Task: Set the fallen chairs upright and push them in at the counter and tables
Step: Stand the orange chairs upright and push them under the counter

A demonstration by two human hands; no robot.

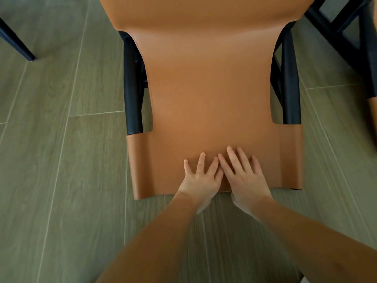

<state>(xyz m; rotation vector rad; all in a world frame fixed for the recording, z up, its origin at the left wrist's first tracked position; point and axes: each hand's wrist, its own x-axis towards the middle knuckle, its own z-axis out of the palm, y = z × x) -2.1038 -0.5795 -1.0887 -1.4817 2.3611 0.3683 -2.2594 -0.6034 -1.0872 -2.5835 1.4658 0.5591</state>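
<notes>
The left hand (201,180) and right hand (245,176) press flat, fingers straight and gripping nothing, at the top edge of the tan chair (208,88) on the plank floor (61,160) — best to push evenly through both palms so it travels straight

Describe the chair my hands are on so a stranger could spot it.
On the grey-green plank floor, it is the chair filling the middle of the view. Unlike the bare black leg at upper left, it shows a tan leather sling, with the left hand and right hand flat on its near edge.
</notes>
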